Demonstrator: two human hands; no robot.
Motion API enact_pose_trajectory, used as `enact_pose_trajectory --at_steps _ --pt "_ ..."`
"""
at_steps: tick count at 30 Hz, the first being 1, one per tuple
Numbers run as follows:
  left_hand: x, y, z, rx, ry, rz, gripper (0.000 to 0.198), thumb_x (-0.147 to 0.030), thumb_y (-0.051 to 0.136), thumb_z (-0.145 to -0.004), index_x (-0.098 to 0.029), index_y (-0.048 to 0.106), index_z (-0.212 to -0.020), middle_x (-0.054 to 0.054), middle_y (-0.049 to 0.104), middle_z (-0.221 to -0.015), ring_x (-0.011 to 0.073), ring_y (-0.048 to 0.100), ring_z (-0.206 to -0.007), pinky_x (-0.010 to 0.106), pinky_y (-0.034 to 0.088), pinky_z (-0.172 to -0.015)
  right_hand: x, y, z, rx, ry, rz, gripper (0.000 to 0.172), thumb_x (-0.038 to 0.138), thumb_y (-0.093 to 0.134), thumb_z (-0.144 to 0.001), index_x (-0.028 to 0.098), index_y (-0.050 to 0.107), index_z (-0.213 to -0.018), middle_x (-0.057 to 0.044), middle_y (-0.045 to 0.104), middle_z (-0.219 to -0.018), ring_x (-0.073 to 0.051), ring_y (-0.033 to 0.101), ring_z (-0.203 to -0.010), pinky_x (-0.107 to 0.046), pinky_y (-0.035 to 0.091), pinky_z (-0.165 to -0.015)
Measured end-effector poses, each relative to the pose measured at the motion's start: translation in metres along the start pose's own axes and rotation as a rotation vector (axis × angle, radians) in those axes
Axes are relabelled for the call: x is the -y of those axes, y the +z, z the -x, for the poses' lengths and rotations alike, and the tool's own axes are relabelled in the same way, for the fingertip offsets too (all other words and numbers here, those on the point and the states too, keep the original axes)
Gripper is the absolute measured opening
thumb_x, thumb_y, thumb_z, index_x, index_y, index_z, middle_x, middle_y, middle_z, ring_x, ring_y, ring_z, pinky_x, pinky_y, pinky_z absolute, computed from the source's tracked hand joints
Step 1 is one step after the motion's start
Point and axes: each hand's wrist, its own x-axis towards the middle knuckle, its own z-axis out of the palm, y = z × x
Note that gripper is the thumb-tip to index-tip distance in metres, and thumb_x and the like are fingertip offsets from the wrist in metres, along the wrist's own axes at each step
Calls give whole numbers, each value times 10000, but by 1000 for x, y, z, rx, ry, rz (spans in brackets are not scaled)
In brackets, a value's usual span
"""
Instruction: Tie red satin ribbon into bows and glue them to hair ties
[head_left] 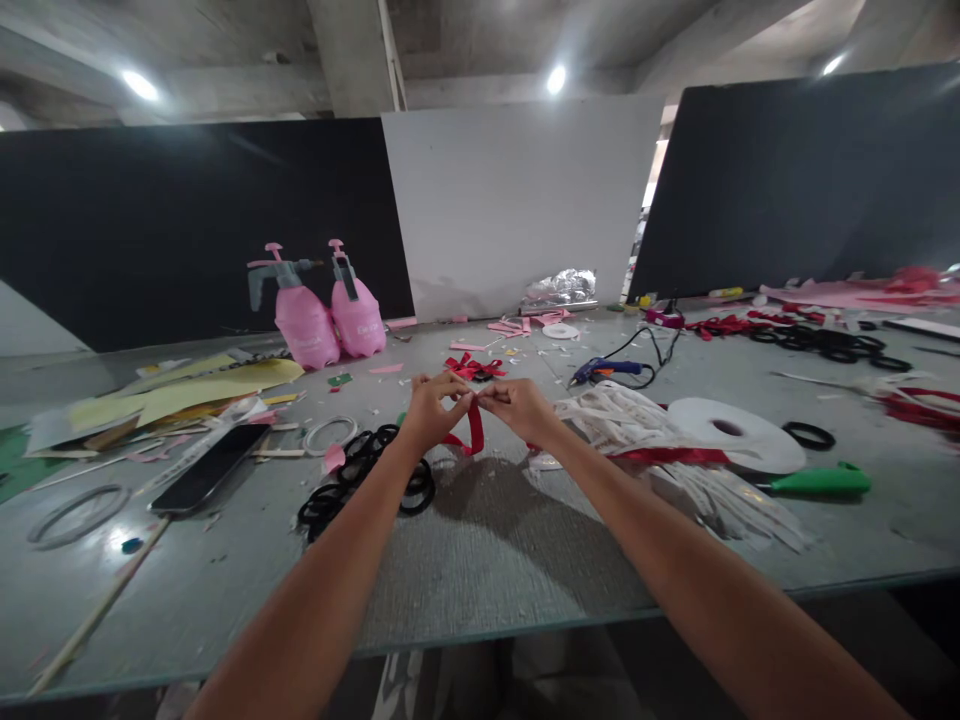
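Bare arms (330,590), stretched out | left hand (433,408) and right hand (519,404), grip pinching red ribbon (477,428), just right of black rings (352,468) | I'd say it may slip if pinched softly

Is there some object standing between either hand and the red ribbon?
Nothing visible stands there: the left hand and right hand both pinch the red ribbon already. The black rings lie beside the left forearm, and a red bow lies just beyond the fingers, neither in between.
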Motion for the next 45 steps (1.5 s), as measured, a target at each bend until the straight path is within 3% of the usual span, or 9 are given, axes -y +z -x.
enact_pose_trajectory --at_steps 7,18,23,27,30,34,38,41,45 --pt "0 1 0 4 -9 44 227 -367 536 -814 -212 670 -714 12 676 -859 160 582 -818 384 310 -909 -1 -1 0 15 2 22 259 350 563 -780 126 690 -809 -20 639 -664 -118 550 -600 -210 385 -559" --pt "-5 6 1 -49 -36 18 88 -204 560 -734 -203 641 -698 -5 665 -832 140 575 -754 366 326 -906 -3 4 2 -27 -36 132 250 334 531 -807 137 678 -760 -17 621 -660 -120 521 -604 -211 370 -566" --pt "1 7 -3 -30 -126 383 240 -328 468 -824 -180 628 -723 26 658 -808 158 590 -773 302 442 -760 2 0 0 -32 -15 -35 243 351 568 -784 126 659 -795 24 513 -567 -69 406 -500 -194 301 -493" --pt "1 6 -5 150 -203 663 338 -427 442 -846 -165 630 -746 45 661 -774 183 605 -805 319 459 -780 7 -8 1 29 44 -130 290 404 591 -761 119 621 -804 79 341 -472 -43 253 -416 -194 180 -410" --pt "-2 5 -3 253 -276 843 321 -453 537 -796 -157 565 -676 18 586 -640 139 575 -651 292 466 -703 11 -13 3 42 54 -177 293 419 587 -760 126 593 -757 75 353 -480 -40 263 -413 -193 182 -401" --pt "-3 5 -2 237 -378 1051 337 -458 596 -750 -168 457 -649 -69 382 -506 50 392 -427 197 369 -484 15 -15 4 28 151 -332 264 401 583 -753 149 541 -689 86 331 -452 -34 229 -374 -194 155 -373" --pt "-1 5 -4 197 -385 944 322 -453 569 -769 -176 451 -653 -89 303 -463 39 231 -374 190 193 -398 18 -15 4 58 248 -481 213 354 622 -705 153 558 -729 100 325 -446 -25 187 -350 -189 111 -360" --pt "0 4 -5 42 -265 660 223 -379 596 -764 -171 528 -720 -46 450 -557 74 387 -483 209 304 -479 15 -12 2 28 258 -488 219 344 634 -689 141 591 -760 97 345 -453 -20 197 -345 -189 113 -356" --pt "-4 -1 -4 -215 -38 261 83 -234 566 -778 -186 585 -844 23 593 -832 150 527 -790 283 407 -729 8 -7 -1 -54 259 -406 254 374 645 -679 136 610 -759 98 339 -438 -24 216 -331 -195 122 -344"
